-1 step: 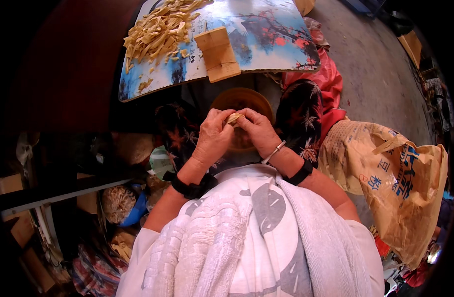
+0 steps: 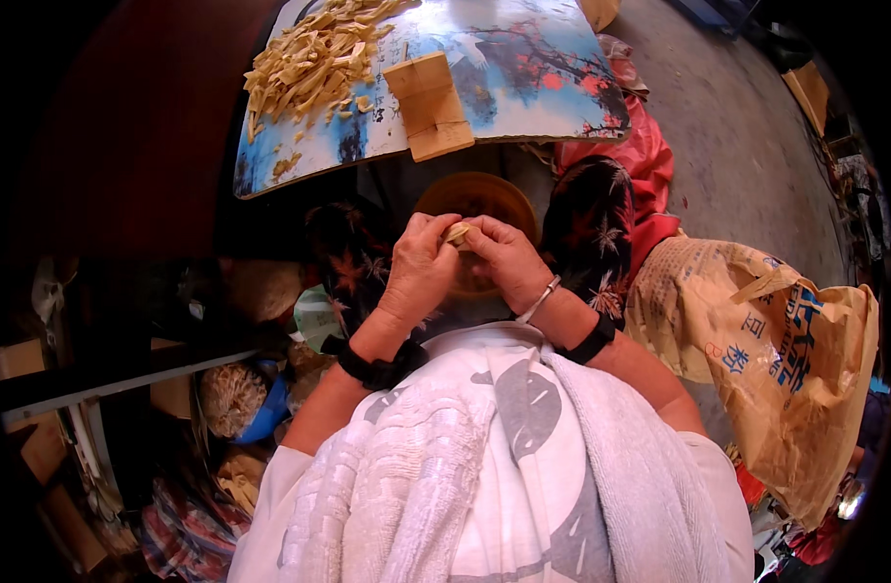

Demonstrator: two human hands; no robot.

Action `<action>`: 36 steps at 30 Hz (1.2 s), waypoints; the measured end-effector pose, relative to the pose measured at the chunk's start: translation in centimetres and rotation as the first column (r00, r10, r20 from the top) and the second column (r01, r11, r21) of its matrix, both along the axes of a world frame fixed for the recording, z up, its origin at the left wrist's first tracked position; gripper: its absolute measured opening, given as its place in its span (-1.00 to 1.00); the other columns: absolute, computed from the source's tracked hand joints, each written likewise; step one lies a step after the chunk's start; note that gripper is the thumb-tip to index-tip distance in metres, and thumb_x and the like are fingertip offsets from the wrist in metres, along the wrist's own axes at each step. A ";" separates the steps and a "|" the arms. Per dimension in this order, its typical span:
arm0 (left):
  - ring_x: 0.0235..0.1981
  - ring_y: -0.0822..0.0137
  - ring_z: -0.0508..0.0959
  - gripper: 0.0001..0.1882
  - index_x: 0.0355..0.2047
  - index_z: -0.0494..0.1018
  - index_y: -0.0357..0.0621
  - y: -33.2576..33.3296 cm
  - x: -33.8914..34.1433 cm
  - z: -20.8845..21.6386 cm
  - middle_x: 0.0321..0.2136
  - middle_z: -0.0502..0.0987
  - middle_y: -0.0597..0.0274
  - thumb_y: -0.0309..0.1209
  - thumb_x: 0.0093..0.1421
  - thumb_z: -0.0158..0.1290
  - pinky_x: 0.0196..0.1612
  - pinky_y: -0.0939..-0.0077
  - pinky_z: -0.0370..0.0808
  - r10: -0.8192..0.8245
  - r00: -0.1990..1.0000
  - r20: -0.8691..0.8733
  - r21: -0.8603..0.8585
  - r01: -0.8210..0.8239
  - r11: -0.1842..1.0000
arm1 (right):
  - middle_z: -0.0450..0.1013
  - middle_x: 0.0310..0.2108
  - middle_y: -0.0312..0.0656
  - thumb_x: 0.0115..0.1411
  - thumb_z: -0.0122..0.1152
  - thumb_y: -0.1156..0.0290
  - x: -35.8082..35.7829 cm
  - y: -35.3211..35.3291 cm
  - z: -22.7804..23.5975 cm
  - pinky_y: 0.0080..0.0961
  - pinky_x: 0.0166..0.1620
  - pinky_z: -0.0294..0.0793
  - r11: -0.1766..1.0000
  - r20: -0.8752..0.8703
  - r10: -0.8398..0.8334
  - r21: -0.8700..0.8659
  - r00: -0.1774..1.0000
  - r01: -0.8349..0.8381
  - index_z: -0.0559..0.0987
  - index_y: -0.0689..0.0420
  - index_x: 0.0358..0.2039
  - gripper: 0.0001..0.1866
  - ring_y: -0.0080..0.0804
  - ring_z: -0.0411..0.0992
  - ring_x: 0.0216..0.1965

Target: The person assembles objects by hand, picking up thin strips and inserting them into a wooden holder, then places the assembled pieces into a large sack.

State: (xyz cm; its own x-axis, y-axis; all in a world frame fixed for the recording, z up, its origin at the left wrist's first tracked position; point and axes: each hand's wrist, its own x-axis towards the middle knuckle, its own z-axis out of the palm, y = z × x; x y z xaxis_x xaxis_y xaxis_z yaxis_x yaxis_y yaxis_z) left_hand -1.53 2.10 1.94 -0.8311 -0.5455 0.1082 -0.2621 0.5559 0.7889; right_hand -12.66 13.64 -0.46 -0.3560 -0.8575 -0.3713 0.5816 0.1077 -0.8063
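Above my lap, my left hand [image 2: 416, 260] and my right hand [image 2: 510, 258] meet fingertip to fingertip. Pinched between them is a small pale yellow strip [image 2: 456, 232], folded or curled. Its colour resembles the loose strips [image 2: 319, 63] heaped on the far left of the tabletop; their exact kind cannot be made out. Directly under my hands, between my knees, stands a round orange-brown basin [image 2: 489, 185], its contents mostly in shadow and behind my hands. A bent wooden piece [image 2: 431, 107] rests at the near edge of the painted tabletop [image 2: 523, 102].
To my right stands a large crumpled brown paper sack [image 2: 756, 360], with red plastic sheeting [image 2: 651, 185] beside my right knee. On the left, a metal rail [image 2: 124, 389] runs past a clear bag of pale bits [image 2: 233, 400]. Concrete floor [image 2: 727, 117] extends at the far right.
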 end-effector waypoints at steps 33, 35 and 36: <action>-0.22 0.49 0.53 -0.77 -0.09 0.46 -0.23 -0.4 0.2 0.0 -0.23 0.56 0.30 -0.39 0.30 0.05 -0.09 0.61 0.46 0.190 0.962 -0.195 0.788 0.039 0.615 | 0.43 -0.46 -0.07 0.13 0.25 0.35 -0.2 -0.1 2.7 -0.34 -0.35 0.46 0.985 -0.913 -0.137 -0.086 0.384 0.148 0.49 0.17 -0.28 -0.79 -0.09 0.46 -0.43; -0.31 0.53 0.52 -0.79 -0.14 0.48 -0.23 -1.2 0.7 0.1 -0.33 0.55 0.34 -0.36 0.30 0.06 -0.19 0.66 0.46 0.031 0.992 -0.126 0.783 0.081 0.616 | 0.42 -0.46 -0.10 0.11 0.28 0.32 -1.1 -1.0 1.9 -0.38 -0.36 0.44 0.983 -0.822 -0.181 -0.150 0.540 0.101 0.51 0.17 -0.27 -0.75 -0.17 0.45 -0.45; -0.35 0.55 0.51 -0.79 -0.17 0.49 -0.23 -1.3 0.7 0.1 -0.38 0.55 0.36 -0.35 0.30 0.06 -0.24 0.68 0.47 -0.055 0.994 -0.090 0.783 0.105 0.613 | 0.42 -0.47 -0.11 0.10 0.30 0.30 -1.5 -1.4 1.4 -0.40 -0.36 0.44 0.979 -0.766 -0.198 -0.184 0.611 0.086 0.51 0.18 -0.27 -0.74 -0.22 0.45 -0.46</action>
State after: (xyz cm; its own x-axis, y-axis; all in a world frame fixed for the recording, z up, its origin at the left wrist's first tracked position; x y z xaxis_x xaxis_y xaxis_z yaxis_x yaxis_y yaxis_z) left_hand -0.82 0.78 2.01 -0.8823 -0.3743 -0.2853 -0.1923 -0.2665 0.9445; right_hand -14.19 12.23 0.91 -0.5836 -0.7865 0.2020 -0.2695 -0.0471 -0.9618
